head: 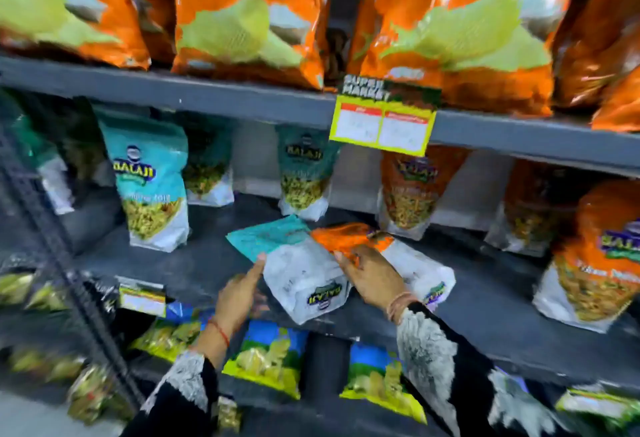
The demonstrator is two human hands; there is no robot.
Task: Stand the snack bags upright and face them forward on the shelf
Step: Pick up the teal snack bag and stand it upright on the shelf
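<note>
Middle shelf [194,263]: teal bag [294,263] and orange bag [398,253] lie flat, logos inverted. Your left hand [239,292] touches teal's edge, open; right hand [372,272] rests spread across both, grip unclosed. Lift teal by its top, turn label outward.

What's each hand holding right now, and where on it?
Left hand: fingertips touch the left edge of the fallen teal bag; no closed grip visible. Right hand lies flat on the fallen orange bag, near its middle. Neither bag is lifted.

Teal bag [277,260] and orange bag [388,249] lying flat on shelf [173,263], left hand [239,292] and right hand [372,275] touching them
</note>
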